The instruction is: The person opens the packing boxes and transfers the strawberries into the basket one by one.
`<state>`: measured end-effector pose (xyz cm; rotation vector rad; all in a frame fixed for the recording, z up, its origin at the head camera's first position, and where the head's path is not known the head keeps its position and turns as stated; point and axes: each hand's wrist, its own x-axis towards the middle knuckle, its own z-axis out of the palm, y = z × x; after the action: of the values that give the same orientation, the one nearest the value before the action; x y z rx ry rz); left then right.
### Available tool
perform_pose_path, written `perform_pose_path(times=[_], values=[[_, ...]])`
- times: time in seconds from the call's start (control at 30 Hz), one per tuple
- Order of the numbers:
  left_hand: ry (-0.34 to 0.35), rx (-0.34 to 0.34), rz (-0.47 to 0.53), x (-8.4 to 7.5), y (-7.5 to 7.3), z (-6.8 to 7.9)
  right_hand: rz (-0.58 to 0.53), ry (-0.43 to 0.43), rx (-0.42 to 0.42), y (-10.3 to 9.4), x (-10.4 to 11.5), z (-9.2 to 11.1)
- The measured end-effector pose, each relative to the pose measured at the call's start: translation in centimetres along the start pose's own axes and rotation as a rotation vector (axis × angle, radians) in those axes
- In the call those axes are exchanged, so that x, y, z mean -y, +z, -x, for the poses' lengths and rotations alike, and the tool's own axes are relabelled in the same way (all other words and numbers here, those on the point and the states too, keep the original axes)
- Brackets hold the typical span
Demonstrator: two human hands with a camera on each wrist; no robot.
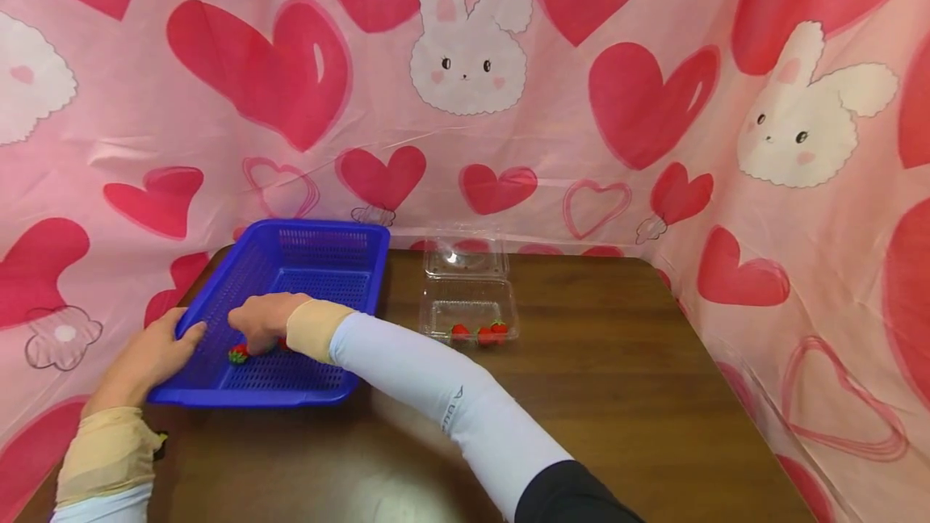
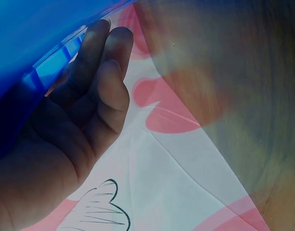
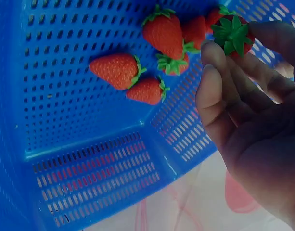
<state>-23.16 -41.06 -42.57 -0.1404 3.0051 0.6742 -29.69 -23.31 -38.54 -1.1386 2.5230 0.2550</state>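
A blue perforated plastic basket (image 1: 250,397) is on the left of the table. My left hand (image 1: 151,355) grips its left rim, with the thumb on top; in the left wrist view the fingers (image 2: 113,89) curl below the rim. Inside the basket, my right hand (image 1: 267,320) pinches a red strawberry (image 3: 247,45) by thumb and fingertips, its green leaves facing the right wrist camera. Several other strawberries (image 3: 114,70) lie on the basket floor beside the hand. From the head, the right hand hides most of them; one strawberry (image 1: 238,354) shows to its left.
A clear plastic clamshell box (image 1: 468,294) stands lid up at the table's back, right of the basket, with a few strawberries (image 1: 459,332) along its front. The brown wooden table (image 1: 617,394) extends rightward. A pink heart-patterned cloth (image 1: 552,144) hangs behind and beside it.
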Motion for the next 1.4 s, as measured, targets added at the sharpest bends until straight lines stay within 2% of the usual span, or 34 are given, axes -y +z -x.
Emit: perform_pose_path(times=[0.23,0.4,0.6,0.87,1.0,1.13,1.27,1.4], values=[[0.053,-0.055,0.001,-0.2,-0.2,-0.1,0.07,-0.003,-0.025,0.9,0.6,-0.2],[0.04,-0.032,-0.005,-0.4,-0.4,-0.1,0.119,-0.019,-0.023,1.6,0.9,-0.3],[0.036,-0.025,0.0,-0.4,-0.5,-0.1,0.098,0.015,0.002,1.7,1.0,-0.3],[0.019,-0.015,-0.004,-0.4,-0.5,-0.1,0.1,0.017,-0.049,0.7,0.8,-0.5],[0.021,-0.031,-0.014,-0.5,-0.3,0.0,0.074,-0.002,-0.11,-0.4,0.6,-0.2],[0.022,-0.029,-0.004,-0.3,-0.2,0.0,0.032,-0.046,-0.175,-2.3,-0.1,0.9],[0.014,-0.012,0.003,-0.2,-0.1,0.0,-0.007,-0.119,-0.277,-3.8,-2.0,2.8],[0.0,0.003,0.005,0.0,-0.1,0.0,-0.045,-0.161,-0.385,-4.5,-4.8,5.0]])
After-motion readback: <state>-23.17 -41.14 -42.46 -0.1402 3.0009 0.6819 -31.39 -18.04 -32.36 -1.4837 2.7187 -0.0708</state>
